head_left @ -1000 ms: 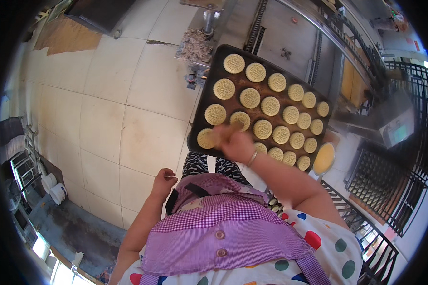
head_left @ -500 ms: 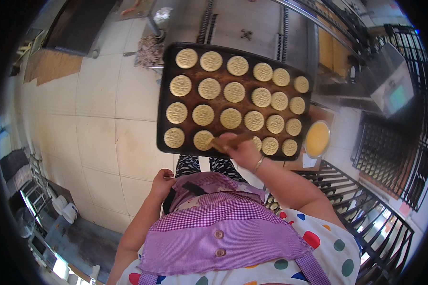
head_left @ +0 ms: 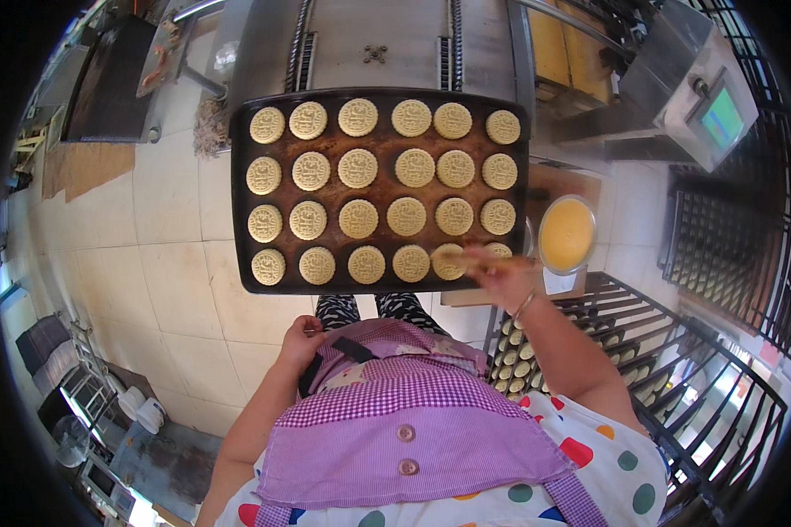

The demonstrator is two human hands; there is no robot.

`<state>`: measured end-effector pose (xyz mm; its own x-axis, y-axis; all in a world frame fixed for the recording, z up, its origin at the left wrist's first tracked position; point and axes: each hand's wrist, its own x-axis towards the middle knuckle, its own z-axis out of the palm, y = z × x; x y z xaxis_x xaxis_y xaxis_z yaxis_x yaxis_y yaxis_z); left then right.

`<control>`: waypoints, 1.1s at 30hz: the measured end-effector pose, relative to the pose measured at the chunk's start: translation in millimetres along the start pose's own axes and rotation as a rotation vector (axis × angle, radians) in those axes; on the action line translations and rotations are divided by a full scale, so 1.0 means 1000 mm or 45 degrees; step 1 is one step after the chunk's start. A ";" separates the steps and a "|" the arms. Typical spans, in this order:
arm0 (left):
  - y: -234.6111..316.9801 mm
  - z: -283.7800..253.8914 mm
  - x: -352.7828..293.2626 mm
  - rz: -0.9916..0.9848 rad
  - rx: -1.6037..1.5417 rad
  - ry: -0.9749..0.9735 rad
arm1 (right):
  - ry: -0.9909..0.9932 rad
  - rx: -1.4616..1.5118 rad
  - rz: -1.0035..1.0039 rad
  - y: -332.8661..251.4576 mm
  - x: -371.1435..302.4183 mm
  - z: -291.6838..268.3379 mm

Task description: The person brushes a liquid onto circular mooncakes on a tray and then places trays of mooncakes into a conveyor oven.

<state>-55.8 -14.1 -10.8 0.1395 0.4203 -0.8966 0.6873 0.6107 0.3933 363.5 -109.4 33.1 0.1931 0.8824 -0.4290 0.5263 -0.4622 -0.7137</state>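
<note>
Cream tile floor (head_left: 176, 211) takes up most of the left side of my view, and a grey metal machine (head_left: 404, 66) with two chain tracks fills the top centre. At the lower right I have a black rack (head_left: 694, 338), with pale rounds showing between its bars. The person's purple checked apron (head_left: 351, 465) covers the bottom centre. Above it, across the middle of the frame, lies the dark baking tray (head_left: 386, 195), its near edge toward the apron; its brown, stained surface carries four rows of six. A control unit (head_left: 677, 119) with a lit green screen sits at the upper right. Just beside the tray's right edge I see a bowl (head_left: 593, 237) of smooth yellow contents (head_left: 566, 233). The right hand (head_left: 505, 285), a bracelet on its wrist, is at the tray's lower right corner, its fingers closed around a slim, tan, brush-like tool (head_left: 527, 262). The left hand (head_left: 301, 335) hangs by the apron's left edge, well below the tray, fingers curled; I cannot tell whether it grasps anything. Smallest are the stamped, scalloped dough rounds (head_left: 358, 169). The tool's blurred tip overlaps the fifth from the left in the bottom row, though I cannot make out contact, and the sixth is partly covered.
</note>
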 end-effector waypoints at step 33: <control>0.030 0.037 -0.011 0.151 0.243 0.044 | 1.074 0.751 0.543 0.115 -0.076 0.012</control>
<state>-9.8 -25.4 3.8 0.2052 0.5065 -0.8375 0.7904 0.4188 0.4470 399.2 -230.6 -23.0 0.8830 0.3148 -0.3482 -0.1503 -0.5133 -0.8450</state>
